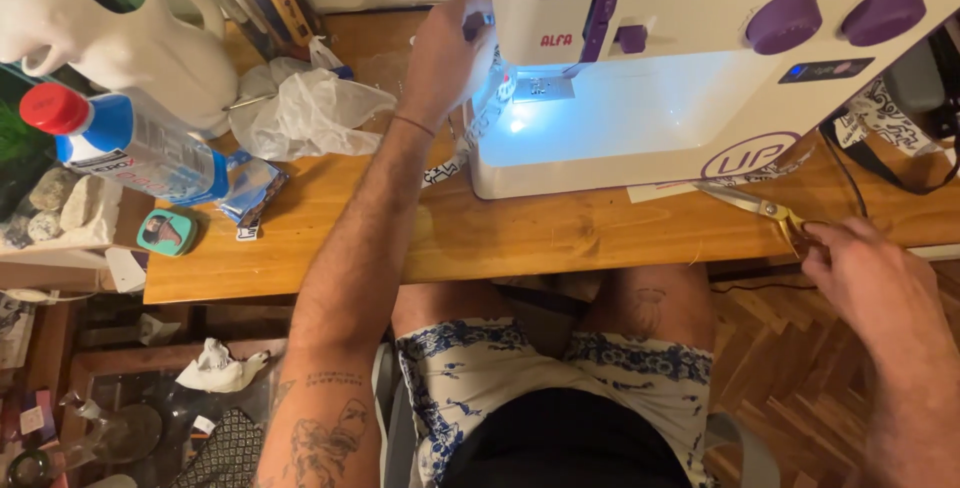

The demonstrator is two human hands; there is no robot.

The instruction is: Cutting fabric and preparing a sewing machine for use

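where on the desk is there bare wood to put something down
Bare wood runs along the front edge of the desk, from the left arm to the scissors. It is crowded at the left: bottle, plastic bag and small tin.

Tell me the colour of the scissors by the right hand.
Gold-coloured scissors, lying on the wooden table, their handles at the right hand; seen in the head view.

Wooden table [520, 238] under sewing machine [690, 78], scissors [750, 203]

A red-capped bottle [125, 143], a white jug [130, 38] and what looks like crumpled plastic [305, 108] share the desk [520, 233]
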